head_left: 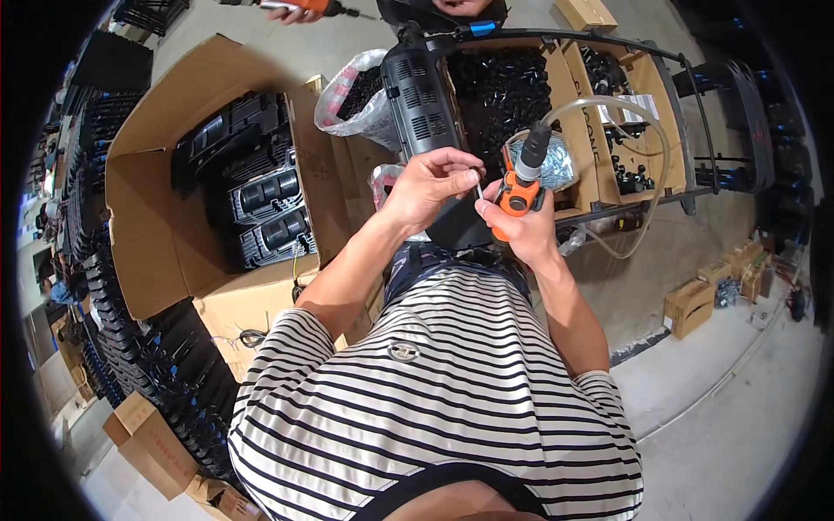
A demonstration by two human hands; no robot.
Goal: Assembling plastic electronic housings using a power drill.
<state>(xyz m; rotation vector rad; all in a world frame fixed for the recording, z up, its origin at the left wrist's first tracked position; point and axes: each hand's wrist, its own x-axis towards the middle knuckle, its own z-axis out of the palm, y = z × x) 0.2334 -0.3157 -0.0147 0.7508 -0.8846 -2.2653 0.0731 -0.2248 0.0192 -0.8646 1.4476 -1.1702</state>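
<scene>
Thumb and fingers of my left hand [427,187] pinch a thin metal rod [479,184], its exact kind too small to tell. My right hand [526,226] is closed around an orange and black power drill [519,193], with its thumb close to the rod's lower end. The drill's black front end points away from me. From there a clear hose [666,148] loops out to the right. Just beyond my left hand lies a long black plastic housing [424,100] with vent slots. A clear bag of silvery small parts [556,161] sits right beside the drill.
An open cardboard box [156,208] with black finned units stands left. Cardboard trays [578,113] of small black parts sit in a black frame [608,39]. A white sack [334,108] holds dark pieces. Across from me, another person's hand [291,15] holds an orange drill [311,5].
</scene>
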